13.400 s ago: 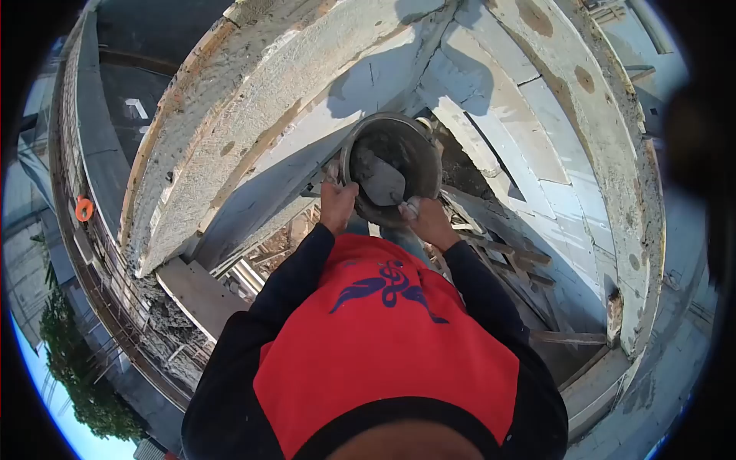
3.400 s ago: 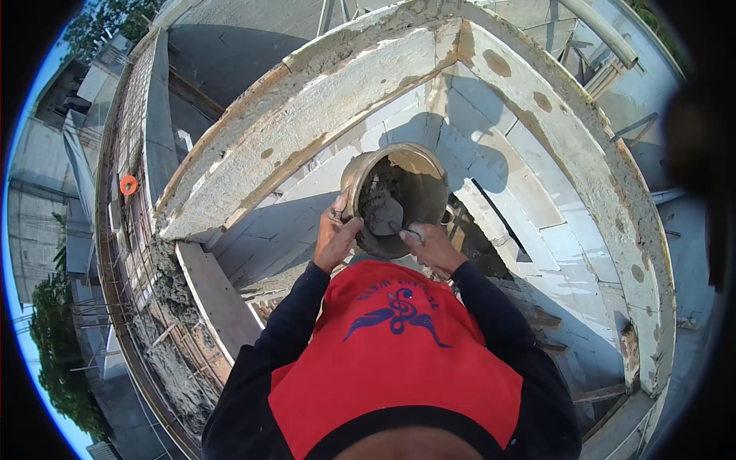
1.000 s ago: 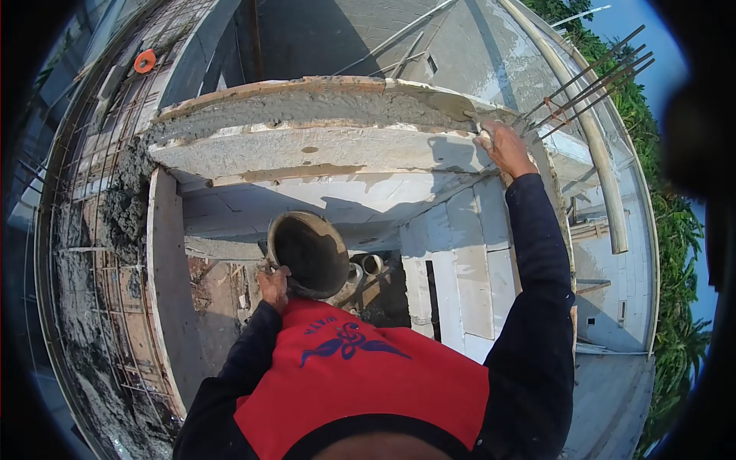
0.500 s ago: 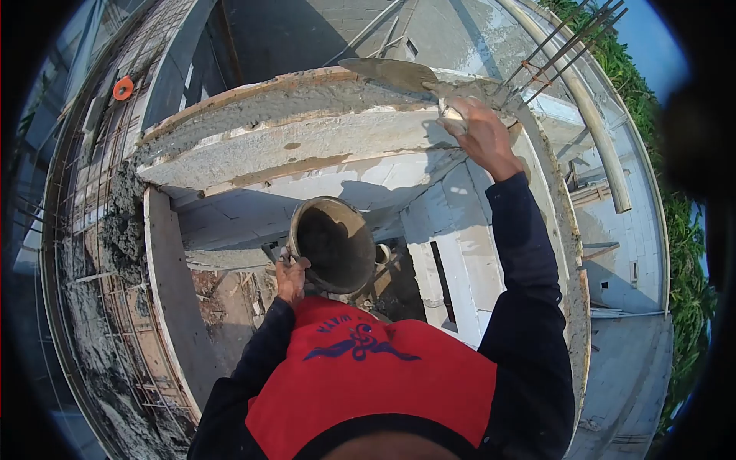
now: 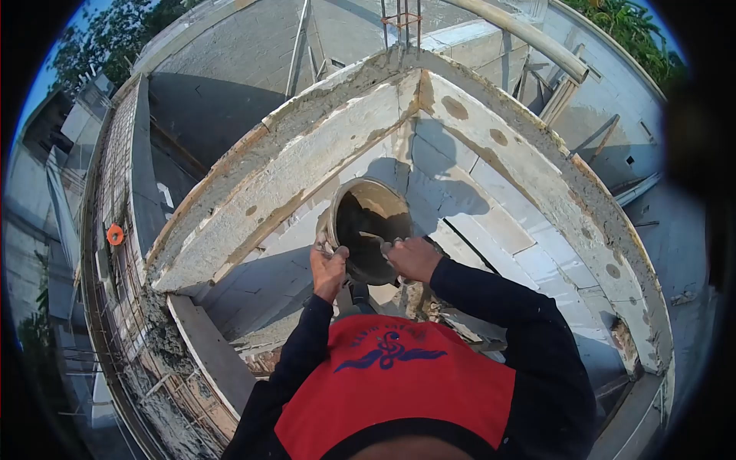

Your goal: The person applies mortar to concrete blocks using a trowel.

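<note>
A round bucket (image 5: 356, 187) with dark contents hangs in front of my chest, tilted so that its mouth shows. My left hand (image 5: 329, 271) grips its left rim, fingers wrapped over the edge. At the bucket's right side my right hand (image 5: 415, 259) is closed round the handle of the trowel (image 5: 371, 235), whose blade is down inside the bucket and mostly hidden. Beyond the bucket, wet grey mortar (image 5: 376, 74) fills the top of the wall between formwork boards (image 5: 307, 165), which meet at a corner.
Upright rebar (image 5: 402, 23) sticks out of the wall corner. A long pole (image 5: 529, 38) lies behind it at the upper right. On the left are a rebar mesh (image 5: 115, 307) and an orange round object (image 5: 115, 234). Below me the space between the walls drops away.
My right hand has come back from the top of the wall to the bucket, bringing the trowel into it. The view has turned right, so the corner and rebar now appear near the middle.
</note>
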